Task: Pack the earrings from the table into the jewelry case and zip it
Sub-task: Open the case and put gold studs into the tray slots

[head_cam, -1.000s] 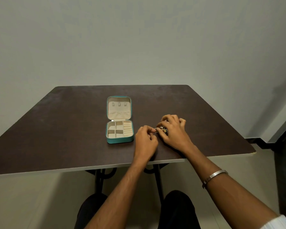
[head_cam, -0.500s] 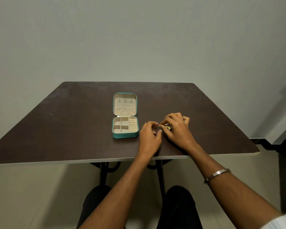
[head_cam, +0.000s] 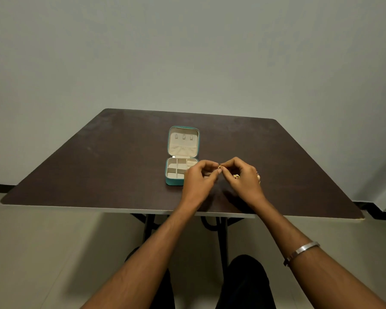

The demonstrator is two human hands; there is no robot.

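Mid-frame, both hands, left [head_cam: 198,177] & right [head_cam: 243,176], pinched one small gold earring [head_cam: 219,167] btwn fingertips just right of the open case [head_cam: 181,152], w/ more tucked in right palm, so imo next was dropping it into a compartment.

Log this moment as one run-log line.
case: open, unzipped | left hand and right hand: pinching one earring together beside case | more earrings: under right hand

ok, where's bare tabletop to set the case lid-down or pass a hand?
Bare: table left of the jewelry case, and the far right corner. Crowded: right of the case, where left hand and right hand pinch an earring over more earrings.
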